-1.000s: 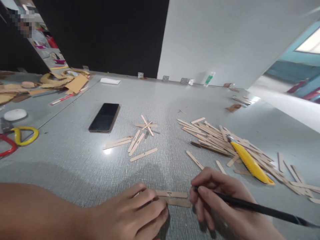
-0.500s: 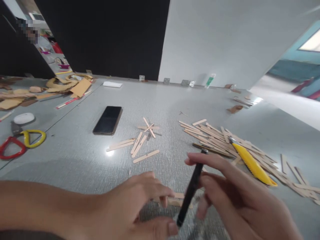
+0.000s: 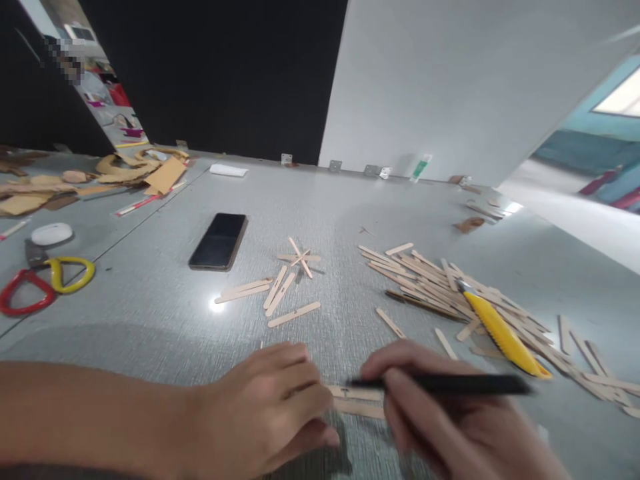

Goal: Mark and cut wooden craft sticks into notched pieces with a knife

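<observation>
My right hand (image 3: 455,413) grips a black pen (image 3: 465,384), which lies almost level and is blurred, its tip over the upper of two wooden craft sticks (image 3: 365,395). That stick bears a small dark mark near the tip. Just below it lies a second craft stick (image 3: 363,408). My left hand (image 3: 280,407) has its fingers curled over the left ends of both sticks, pressing them to the table; those ends are hidden. Beyond my hands lie several loose craft sticks (image 3: 280,295), some with small notches or marks, and a star of crossed sticks (image 3: 301,257).
A heap of craft sticks (image 3: 425,277) lies to the right, with a yellow-handled cutter (image 3: 503,333) on it. To the left are a phone (image 3: 219,241), red-and-yellow scissors (image 3: 30,293), a white mouse (image 3: 52,234) and cardboard scraps (image 3: 165,175). A black-and-white panel (image 3: 215,80) stands behind.
The pen has swung from steep to nearly level, its tip now at the upper stick. My left fingers have curled down onto the sticks.
</observation>
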`<state>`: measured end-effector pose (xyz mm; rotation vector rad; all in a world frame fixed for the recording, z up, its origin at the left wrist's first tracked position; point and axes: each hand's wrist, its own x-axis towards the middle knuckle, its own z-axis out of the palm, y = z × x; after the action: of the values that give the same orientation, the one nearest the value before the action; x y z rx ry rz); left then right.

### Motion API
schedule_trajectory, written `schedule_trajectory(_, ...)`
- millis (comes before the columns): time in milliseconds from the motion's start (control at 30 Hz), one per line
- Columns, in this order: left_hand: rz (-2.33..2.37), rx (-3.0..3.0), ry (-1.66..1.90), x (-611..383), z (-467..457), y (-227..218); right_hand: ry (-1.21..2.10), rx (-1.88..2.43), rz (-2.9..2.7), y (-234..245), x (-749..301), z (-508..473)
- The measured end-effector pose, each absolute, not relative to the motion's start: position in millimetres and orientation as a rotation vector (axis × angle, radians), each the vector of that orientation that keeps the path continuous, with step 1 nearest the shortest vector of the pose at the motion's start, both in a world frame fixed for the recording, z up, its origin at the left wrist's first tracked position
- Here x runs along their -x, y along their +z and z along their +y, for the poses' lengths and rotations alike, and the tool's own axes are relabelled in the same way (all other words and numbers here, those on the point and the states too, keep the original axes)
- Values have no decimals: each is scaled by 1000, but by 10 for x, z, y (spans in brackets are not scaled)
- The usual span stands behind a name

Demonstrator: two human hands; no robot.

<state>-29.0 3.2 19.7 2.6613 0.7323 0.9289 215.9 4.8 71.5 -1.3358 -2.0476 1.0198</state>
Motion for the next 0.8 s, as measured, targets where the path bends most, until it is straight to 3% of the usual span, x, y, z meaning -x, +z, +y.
schedule_trajectory(167,657,-2766,787,328,43,25,334,1222,-2252,448,-2476,-25)
schedule_trajectory(300,597,-2779,696,342,46,5,80,1113,-2467,278,-2502,-59)
schedule_trajectory(800,507,-2742,695,347,45,66,283,1118,-2534,202,-2491,-86)
